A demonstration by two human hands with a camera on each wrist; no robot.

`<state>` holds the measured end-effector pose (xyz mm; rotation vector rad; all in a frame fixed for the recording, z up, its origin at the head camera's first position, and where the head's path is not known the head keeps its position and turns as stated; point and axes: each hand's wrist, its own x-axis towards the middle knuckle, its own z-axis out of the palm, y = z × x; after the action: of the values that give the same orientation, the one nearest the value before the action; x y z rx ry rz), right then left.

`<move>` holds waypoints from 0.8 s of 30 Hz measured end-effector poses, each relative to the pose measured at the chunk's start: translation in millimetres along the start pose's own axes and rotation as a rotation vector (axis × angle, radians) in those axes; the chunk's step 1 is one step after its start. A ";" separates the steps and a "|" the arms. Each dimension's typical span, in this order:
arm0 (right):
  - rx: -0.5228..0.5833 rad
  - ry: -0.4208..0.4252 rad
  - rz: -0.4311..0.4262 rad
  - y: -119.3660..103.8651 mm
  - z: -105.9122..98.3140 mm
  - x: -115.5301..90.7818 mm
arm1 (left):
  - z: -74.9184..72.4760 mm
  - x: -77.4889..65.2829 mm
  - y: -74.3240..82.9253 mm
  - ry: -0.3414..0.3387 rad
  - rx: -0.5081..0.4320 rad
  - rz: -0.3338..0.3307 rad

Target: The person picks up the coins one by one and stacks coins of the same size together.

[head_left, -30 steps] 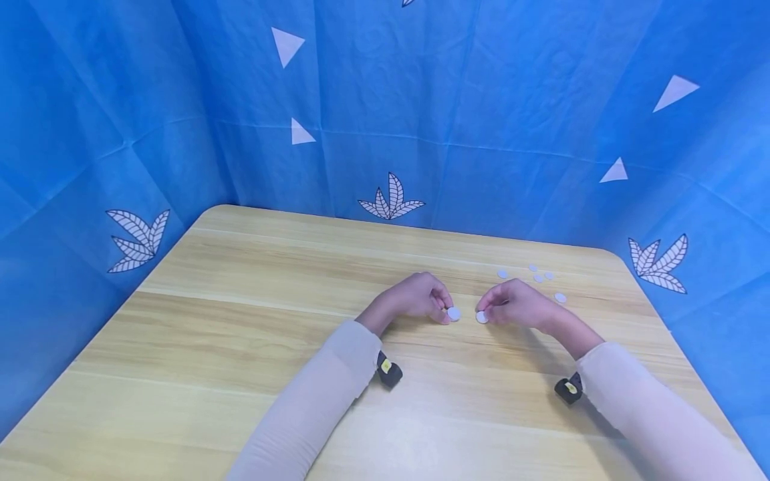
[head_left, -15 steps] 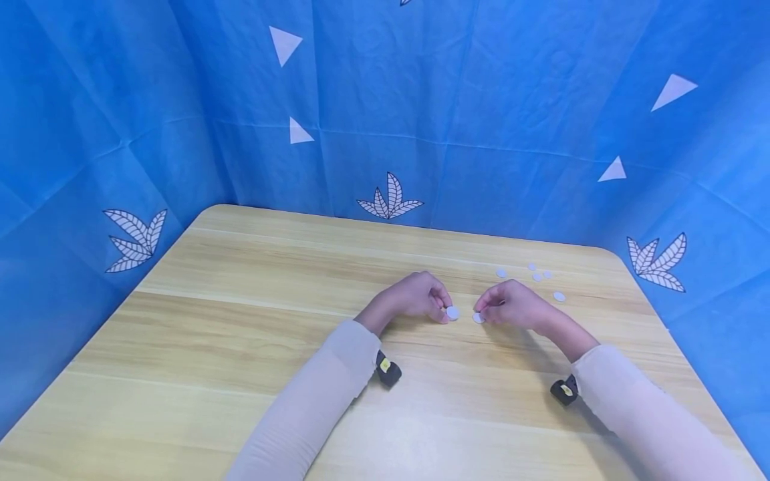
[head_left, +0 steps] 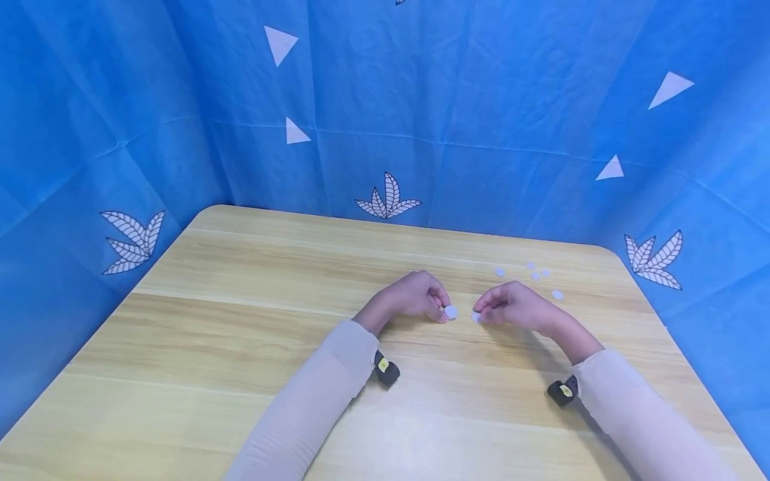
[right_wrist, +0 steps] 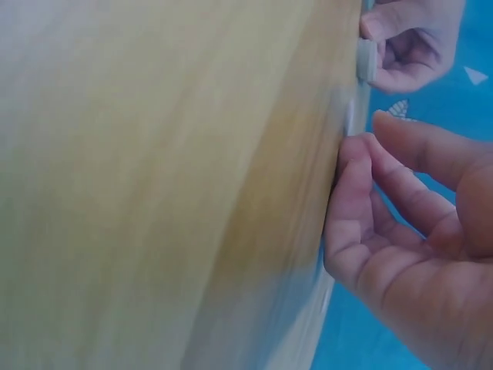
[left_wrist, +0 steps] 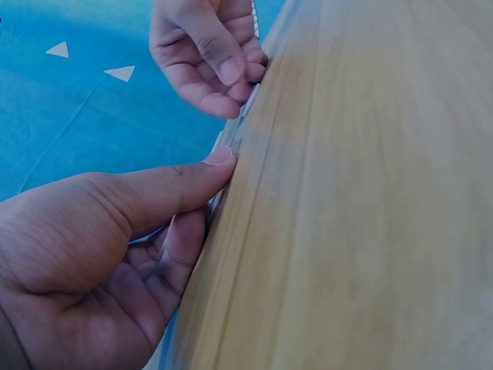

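In the head view my left hand [head_left: 416,294] holds a small stack of white round discs [head_left: 451,312] on the table between thumb and fingers. The right wrist view shows the stack's thickness [right_wrist: 367,60]. A short gap to the right, my right hand [head_left: 516,306] has its curled fingertips at a single white disc [head_left: 476,316], partly covered by them. This disc lies low at the tabletop, gripped at its edge. In the right wrist view the thumb [right_wrist: 416,142] stands a little off the index finger, and the disc is blurred.
Several loose white discs [head_left: 535,276] lie scattered on the wooden table [head_left: 210,334] beyond the right hand, one [head_left: 557,294] nearer to it. A blue patterned curtain [head_left: 373,80] hangs along the back and sides. Small black wrist cameras [head_left: 386,371] sit at both sleeves.
My right hand has slid its disc slightly left, so the gap to the stack is a bit smaller. The left hand and stack stay in place; the view has drifted slightly.
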<state>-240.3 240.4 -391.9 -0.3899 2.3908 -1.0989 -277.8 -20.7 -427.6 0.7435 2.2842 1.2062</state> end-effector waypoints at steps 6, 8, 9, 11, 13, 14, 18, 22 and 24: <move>0.041 -0.011 -0.018 4.0 -1.1 -2.6 | -0.3 0.2 -0.1 -0.001 0.015 -0.004; 0.062 -0.013 -0.026 5.7 -2.1 -4.0 | -0.3 0.3 0.0 -0.002 0.023 -0.002; 0.073 -0.011 -0.028 6.0 -2.7 -4.7 | -0.3 0.3 0.0 -0.002 0.022 -0.002; 0.095 -0.001 -0.027 6.6 -4.7 -6.2 | -0.4 0.3 0.3 -0.001 0.021 -0.002; 0.102 0.015 -0.034 6.3 -7.3 -7.4 | -0.8 -0.2 0.4 0.000 0.015 -0.002; 0.108 0.024 -0.035 5.9 -8.8 -7.9 | -0.9 -0.5 0.4 0.001 0.014 -0.003; 0.101 0.077 -0.036 3.0 -15.6 -10.4 | -0.5 -0.8 0.1 0.003 0.010 -0.006; 0.113 0.115 -0.038 -0.6 -21.7 -12.1 | -0.6 -1.1 0.6 0.001 0.003 -0.008; 0.122 0.125 -0.040 -1.8 -24.5 -12.7 | -1.1 -1.4 1.3 -0.001 0.001 -0.009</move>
<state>-242.5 260.4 -372.9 -0.3367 2.4166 -1.3154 -277.1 -21.7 -425.8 0.7328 2.2852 1.2010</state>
